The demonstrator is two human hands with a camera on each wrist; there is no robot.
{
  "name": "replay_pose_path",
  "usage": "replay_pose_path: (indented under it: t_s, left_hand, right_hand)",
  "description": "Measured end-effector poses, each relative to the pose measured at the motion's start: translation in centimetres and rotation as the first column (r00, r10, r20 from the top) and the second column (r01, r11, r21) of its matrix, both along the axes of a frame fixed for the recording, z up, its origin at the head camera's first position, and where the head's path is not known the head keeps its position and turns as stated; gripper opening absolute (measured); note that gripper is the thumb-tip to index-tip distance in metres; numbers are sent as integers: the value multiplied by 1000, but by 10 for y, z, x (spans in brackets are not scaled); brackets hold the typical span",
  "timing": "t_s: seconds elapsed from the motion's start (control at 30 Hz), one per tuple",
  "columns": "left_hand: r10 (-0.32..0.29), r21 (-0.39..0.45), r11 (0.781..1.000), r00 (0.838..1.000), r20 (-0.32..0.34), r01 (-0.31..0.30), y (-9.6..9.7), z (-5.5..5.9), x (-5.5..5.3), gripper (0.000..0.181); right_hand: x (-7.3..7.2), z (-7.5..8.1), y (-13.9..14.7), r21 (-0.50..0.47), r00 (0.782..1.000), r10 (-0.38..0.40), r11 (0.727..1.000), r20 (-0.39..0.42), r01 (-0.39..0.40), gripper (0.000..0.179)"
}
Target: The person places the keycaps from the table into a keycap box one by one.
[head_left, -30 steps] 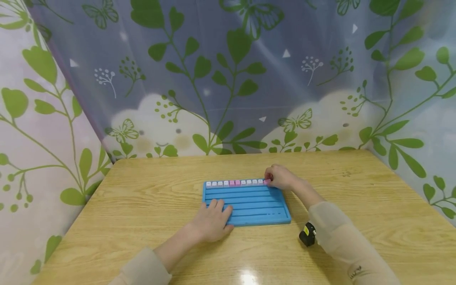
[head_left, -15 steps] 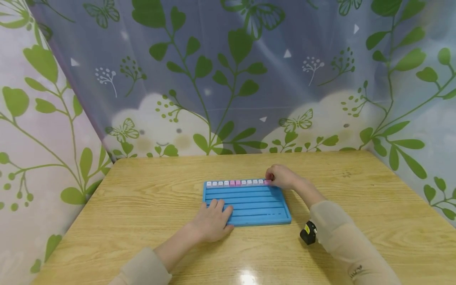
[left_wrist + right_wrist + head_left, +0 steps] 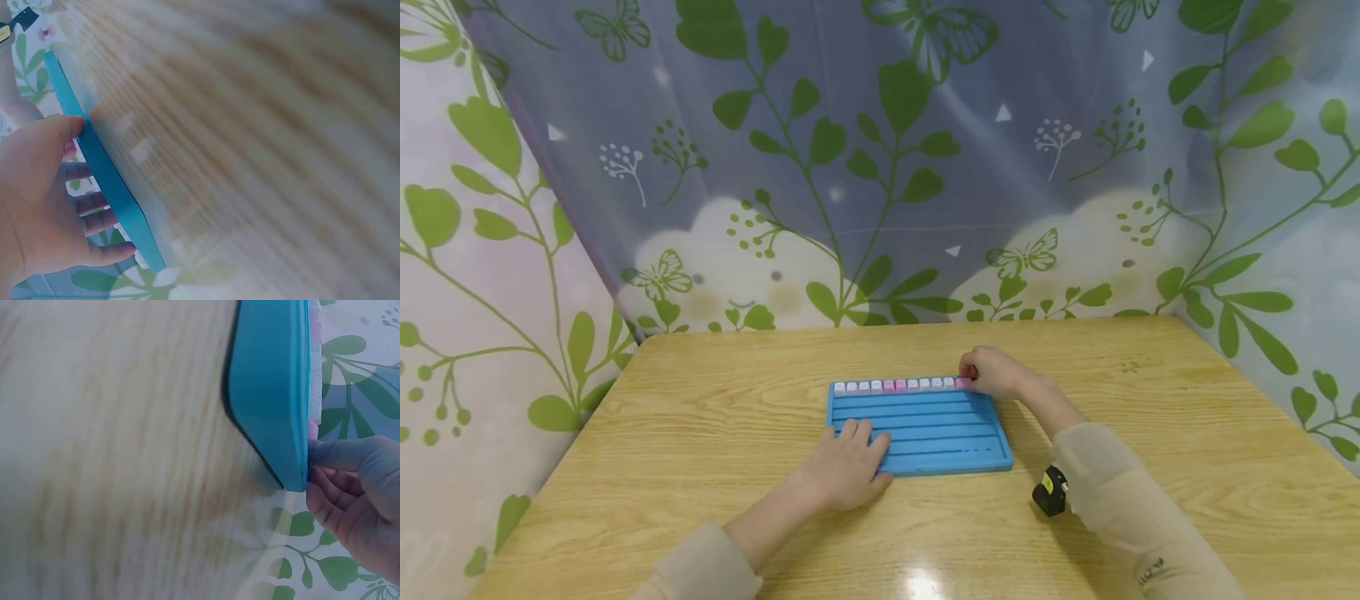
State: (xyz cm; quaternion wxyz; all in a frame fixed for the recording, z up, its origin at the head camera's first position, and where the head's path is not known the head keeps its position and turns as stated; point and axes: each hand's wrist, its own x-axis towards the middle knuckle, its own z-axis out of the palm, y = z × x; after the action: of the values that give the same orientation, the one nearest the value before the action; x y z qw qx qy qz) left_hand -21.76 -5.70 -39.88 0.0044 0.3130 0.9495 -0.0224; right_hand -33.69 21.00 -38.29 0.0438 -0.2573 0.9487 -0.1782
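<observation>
A blue keycap tray [image 3: 925, 421] with ridged rows lies on the table. White keycaps [image 3: 852, 387] and a few pink ones stand in a line along its far row. At that row's right end, my right hand [image 3: 992, 372] pinches a pink keycap [image 3: 963, 383]; the right wrist view shows my thumb and fingers at this pink keycap [image 3: 312, 430] by the tray's corner. My left hand [image 3: 848, 467] rests on the tray's near left part with fingers spread. In the left wrist view, the left thumb [image 3: 72, 127] touches the tray's front edge.
The wooden table [image 3: 715, 400] extends around the tray. A black device with a yellow label [image 3: 1051, 492] is at my right sleeve. Behind the table hangs a leaf-patterned curtain [image 3: 820, 167], with more patterned cloth at both sides.
The pink keycap under my right fingers was slightly tilted and now sits more level with the row. My right hand has shifted very slightly; the left hand stays still.
</observation>
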Motion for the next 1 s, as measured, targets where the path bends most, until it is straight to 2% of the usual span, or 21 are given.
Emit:
replay_pose_path:
  t_s: [0.2, 0.43, 0.67, 1.0]
  left_hand:
    - [-3, 1, 1000, 1000, -6, 3, 1, 1, 0, 48]
    - [0, 13, 1000, 1000, 10, 0, 0, 0, -1, 49]
    - [3, 7, 1000, 1000, 19, -3, 0, 0, -1, 51]
    - [4, 14, 1000, 1000, 21, -4, 0, 0, 0, 52]
  right_hand:
    - [2, 3, 9, -19, 1000, 6, 1000, -27, -6, 19]
    - [12, 7, 29, -26, 998, 49, 998, -31, -50, 14]
    - [32, 12, 46, -16, 996, 78, 997, 41, -78, 11]
    - [66, 26, 68, -15, 995, 85, 996, 53, -85, 11]
